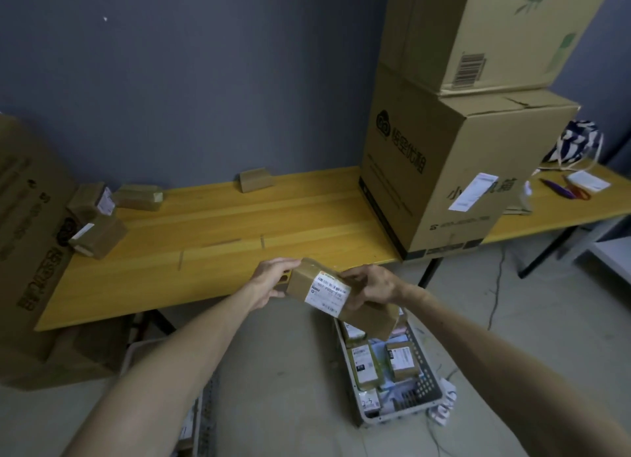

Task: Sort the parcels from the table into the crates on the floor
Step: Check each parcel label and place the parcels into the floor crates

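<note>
Overhead, a yellow wooden table (222, 224) stood against a blue-grey wall (191, 81) on a bare concrete floor (273, 354). Both arms reached forward over the table's near edge. The left hand (273, 279) curled round the left end of a brown labelled parcel (307, 284), and the right hand (370, 286) gripped its right side, fingers wrapped over the top. The parcel was held tilted in the air, above the crate (396, 416) on the floor, which held several parcels. A second crate (135, 350) showed partly behind the left arm. Four parcels lay on the table: three (99, 238) clustered at the left, one (255, 180) by the wall. Two big cartons (444, 170) were stacked at the right.
</note>
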